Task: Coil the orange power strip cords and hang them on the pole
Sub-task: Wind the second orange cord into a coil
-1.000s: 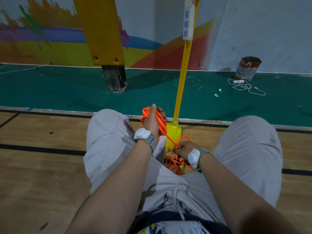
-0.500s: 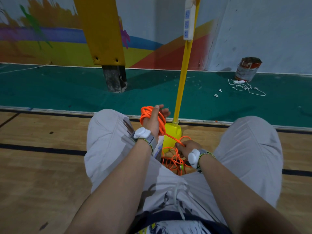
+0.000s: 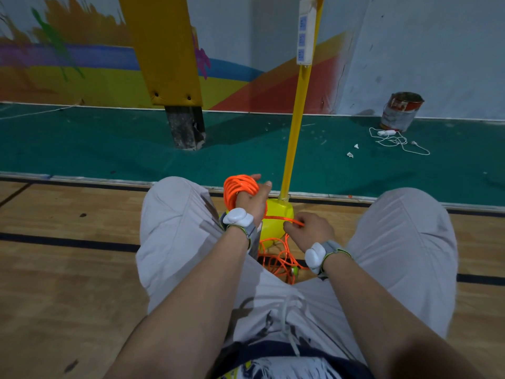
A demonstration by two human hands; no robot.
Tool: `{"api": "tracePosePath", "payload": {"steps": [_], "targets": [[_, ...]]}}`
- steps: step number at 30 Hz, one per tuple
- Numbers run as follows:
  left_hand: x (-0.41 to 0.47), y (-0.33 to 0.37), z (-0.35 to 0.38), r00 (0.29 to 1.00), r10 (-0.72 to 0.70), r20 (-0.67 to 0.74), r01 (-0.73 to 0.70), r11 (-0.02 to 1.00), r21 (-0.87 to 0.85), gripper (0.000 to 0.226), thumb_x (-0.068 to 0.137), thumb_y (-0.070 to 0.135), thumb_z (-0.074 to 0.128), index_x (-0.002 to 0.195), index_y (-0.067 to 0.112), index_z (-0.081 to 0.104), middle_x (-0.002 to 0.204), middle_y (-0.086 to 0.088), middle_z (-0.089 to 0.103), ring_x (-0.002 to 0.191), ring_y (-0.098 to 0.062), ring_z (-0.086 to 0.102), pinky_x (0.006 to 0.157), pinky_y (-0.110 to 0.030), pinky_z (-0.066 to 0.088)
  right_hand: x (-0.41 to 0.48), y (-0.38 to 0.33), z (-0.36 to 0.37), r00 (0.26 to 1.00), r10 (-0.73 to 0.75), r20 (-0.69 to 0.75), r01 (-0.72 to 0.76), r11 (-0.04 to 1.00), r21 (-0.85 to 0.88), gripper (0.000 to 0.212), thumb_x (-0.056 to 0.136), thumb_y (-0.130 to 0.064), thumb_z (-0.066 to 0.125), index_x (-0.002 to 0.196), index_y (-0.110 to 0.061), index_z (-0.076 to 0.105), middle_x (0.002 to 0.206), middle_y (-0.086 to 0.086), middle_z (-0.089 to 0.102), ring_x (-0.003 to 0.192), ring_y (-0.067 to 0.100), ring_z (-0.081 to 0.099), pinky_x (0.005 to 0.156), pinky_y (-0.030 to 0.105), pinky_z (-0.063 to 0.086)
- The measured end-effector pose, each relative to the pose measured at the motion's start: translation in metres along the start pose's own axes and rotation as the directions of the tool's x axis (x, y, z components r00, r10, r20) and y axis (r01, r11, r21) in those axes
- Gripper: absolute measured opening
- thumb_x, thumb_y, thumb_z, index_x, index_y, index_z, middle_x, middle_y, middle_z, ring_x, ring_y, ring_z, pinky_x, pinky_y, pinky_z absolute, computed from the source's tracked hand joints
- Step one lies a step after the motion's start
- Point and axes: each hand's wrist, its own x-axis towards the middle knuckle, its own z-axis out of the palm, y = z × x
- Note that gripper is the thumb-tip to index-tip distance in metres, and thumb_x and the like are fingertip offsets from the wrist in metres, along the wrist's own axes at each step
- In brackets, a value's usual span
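Note:
I squat on the floor with my knees apart. Several loops of orange cord point(image 3: 238, 188) are wound round my left hand point(image 3: 252, 201), which holds the coil upright between my knees. From it a taut strand runs right to my right hand point(image 3: 308, 231), which pinches it. Loose orange cord point(image 3: 278, 259) lies tangled on the floor below, by the yellow base point(image 3: 276, 217) of the yellow pole point(image 3: 296, 119). A white power strip point(image 3: 305, 32) hangs high on the pole.
A yellow padded post point(image 3: 166, 50) on a dark foot stands at the back left. At the back right a paint can point(image 3: 400, 110) stands by the wall, with a white cord and adapter point(image 3: 393, 138) on the green floor.
My right hand has risen from the tangle on the floor and pulled a strand taut to the right. My left hand has turned slightly with the coil around it.

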Motion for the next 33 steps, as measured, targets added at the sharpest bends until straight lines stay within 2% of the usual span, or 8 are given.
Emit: {"api": "tracePosePath", "payload": {"steps": [5,9,10,12,14,17,28,33], "targets": [[-0.004,0.000,0.004,0.997,-0.054,0.056,0.044,0.986,0.161,0.065,0.076,0.028,0.076,0.138,0.029,0.056,0.091,-0.001,0.061,0.087,-0.025,0.058,0.092,-0.052,0.047,-0.004,-0.008,-0.006,0.991,-0.079,-0.106,0.084,0.995,0.048,0.019,0.094,-0.049,0.047,0.090,-0.033,0.057,0.072,-0.004,0.062,0.072,0.026,0.056,0.079,0.042,0.037],[-0.006,-0.002,0.003,0.990,-0.058,0.127,0.020,0.958,0.287,0.074,0.078,0.021,0.073,0.148,0.022,0.049,0.070,0.000,0.043,0.064,-0.023,0.040,0.070,-0.043,0.038,-0.006,-0.010,-0.007,0.973,-0.146,-0.180,0.153,0.988,0.026,0.014,0.100,-0.036,0.046,0.099,-0.036,0.060,0.083,-0.011,0.061,0.088,0.024,0.055,0.087,0.044,0.034],[-0.008,0.000,0.003,0.987,-0.071,0.147,0.018,0.942,0.335,0.065,0.080,0.019,0.073,0.142,0.022,0.053,0.069,-0.002,0.040,0.063,-0.023,0.036,0.069,-0.042,0.036,-0.006,-0.010,-0.007,0.965,-0.168,-0.201,0.173,0.985,0.010,0.014,0.101,-0.032,0.047,0.103,-0.036,0.061,0.089,-0.013,0.060,0.094,0.023,0.054,0.086,0.044,0.033],[-0.008,0.003,0.003,0.976,-0.117,0.185,0.029,0.907,0.421,0.030,0.086,0.013,0.077,0.095,0.030,0.054,0.073,-0.011,0.036,0.069,-0.022,0.034,0.072,-0.042,0.032,-0.006,-0.009,-0.006,0.948,-0.213,-0.239,0.217,0.976,-0.009,0.019,0.103,-0.027,0.048,0.112,-0.037,0.062,0.100,-0.013,0.060,0.102,0.023,0.052,0.085,0.043,0.031],[-0.008,0.003,0.004,0.969,-0.143,0.201,0.029,0.874,0.484,0.059,0.090,0.009,0.077,0.075,0.035,0.027,0.078,-0.013,0.034,0.075,-0.021,0.033,0.074,-0.039,0.028,-0.006,-0.009,-0.006,0.932,-0.258,-0.255,0.260,0.965,-0.027,0.021,0.107,-0.028,0.046,0.118,-0.039,0.060,0.112,-0.015,0.062,0.109,0.021,0.052,0.086,0.042,0.031],[-0.008,0.001,0.004,0.964,-0.171,0.202,0.030,0.829,0.559,0.054,0.090,0.013,0.078,0.071,0.024,0.029,0.074,-0.009,0.032,0.066,-0.020,0.029,0.064,-0.035,0.025,-0.004,-0.009,-0.007,0.922,-0.294,-0.252,0.291,0.956,-0.048,0.022,0.111,-0.033,0.044,0.124,-0.041,0.060,0.125,-0.017,0.064,0.117,0.020,0.052,0.088,0.040,0.029],[-0.012,-0.003,0.001,0.933,-0.198,0.301,-0.044,0.767,0.640,0.052,0.085,0.023,0.086,0.066,0.020,0.038,0.061,-0.001,0.034,0.056,-0.022,0.029,0.059,-0.034,0.027,-0.005,-0.011,-0.017,0.876,-0.305,-0.374,0.367,0.925,0.104,0.021,0.099,-0.054,0.067,0.107,-0.041,0.052,0.097,-0.014,0.071,0.093,0.018,0.068,0.091,0.051,0.051],[-0.016,-0.008,0.001,0.938,-0.158,0.309,-0.050,0.819,0.571,0.050,0.074,0.058,0.076,0.070,0.019,0.045,0.062,-0.006,0.038,0.059,-0.020,0.033,0.059,-0.041,0.032,-0.011,-0.015,-0.020,0.878,-0.258,-0.404,0.342,0.928,0.151,0.036,0.090,-0.057,0.075,0.101,-0.040,0.046,0.085,-0.018,0.059,0.080,0.015,0.056,0.087,0.051,0.050]]}}
